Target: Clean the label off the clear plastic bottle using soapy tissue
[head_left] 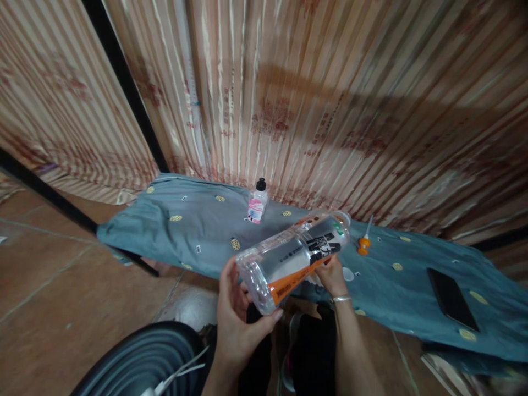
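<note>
Both hands grip a clear bottle [293, 258] lying sideways: left hand [237, 319] fingers wrapped round its base, right hand [332, 275] clasping beneath. Small bottle [258, 202] at eleven o'clock.

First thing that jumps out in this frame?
The clear plastic bottle with an orange-and-black label, held on its side at centre frame: the left hand cups its base, the right hand is at its far end. Behind it, a blue-grey cloth with yellow dots carries a small black-capped bottle, an orange-handled tool and, to the right, a dark phone. A pleated pinkish curtain fills the background.
</note>
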Action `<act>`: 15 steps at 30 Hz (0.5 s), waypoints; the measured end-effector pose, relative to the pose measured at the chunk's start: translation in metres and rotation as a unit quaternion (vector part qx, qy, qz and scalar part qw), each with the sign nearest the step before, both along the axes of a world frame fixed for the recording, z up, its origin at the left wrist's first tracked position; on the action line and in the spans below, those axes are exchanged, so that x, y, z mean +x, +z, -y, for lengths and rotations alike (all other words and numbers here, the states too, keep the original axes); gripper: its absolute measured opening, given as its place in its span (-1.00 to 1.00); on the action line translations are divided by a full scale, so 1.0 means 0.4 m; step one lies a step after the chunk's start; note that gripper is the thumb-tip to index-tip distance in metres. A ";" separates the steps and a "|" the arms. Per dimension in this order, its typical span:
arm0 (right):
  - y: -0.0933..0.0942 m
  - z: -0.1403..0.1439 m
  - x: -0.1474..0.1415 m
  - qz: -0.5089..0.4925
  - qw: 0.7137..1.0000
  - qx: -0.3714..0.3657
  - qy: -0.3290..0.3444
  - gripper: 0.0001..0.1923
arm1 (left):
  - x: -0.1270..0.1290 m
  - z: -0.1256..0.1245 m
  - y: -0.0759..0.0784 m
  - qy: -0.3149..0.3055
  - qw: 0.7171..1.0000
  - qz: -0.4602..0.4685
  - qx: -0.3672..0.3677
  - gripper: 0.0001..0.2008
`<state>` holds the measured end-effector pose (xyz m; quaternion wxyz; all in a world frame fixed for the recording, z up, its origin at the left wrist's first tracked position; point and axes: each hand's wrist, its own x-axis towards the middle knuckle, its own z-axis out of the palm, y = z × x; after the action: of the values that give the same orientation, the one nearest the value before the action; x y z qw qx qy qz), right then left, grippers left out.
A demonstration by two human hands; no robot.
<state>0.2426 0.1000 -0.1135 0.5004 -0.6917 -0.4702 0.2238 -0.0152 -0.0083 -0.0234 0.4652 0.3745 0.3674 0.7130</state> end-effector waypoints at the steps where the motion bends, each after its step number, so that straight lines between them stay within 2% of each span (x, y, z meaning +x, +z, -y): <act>1: 0.001 0.000 0.001 0.002 1.000 -0.003 -0.003 -0.45 | -0.002 -0.002 -0.005 -0.007 1.000 0.007 0.004 -0.08; 8: 0.028 0.006 -0.015 -0.002 1.000 0.012 -0.001 -0.48 | -0.002 -0.002 -0.006 -0.014 1.000 0.020 -0.010 -0.08; 15: 0.029 0.010 -0.016 0.014 1.000 0.016 -0.007 -0.52 | -0.005 -0.004 -0.011 -0.015 1.000 0.008 -0.007 -0.09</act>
<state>0.2361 0.0959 -0.1021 0.5065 -0.6898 -0.4760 0.2028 -0.0173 -0.0066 -0.0277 0.4817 0.3710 0.3629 0.7061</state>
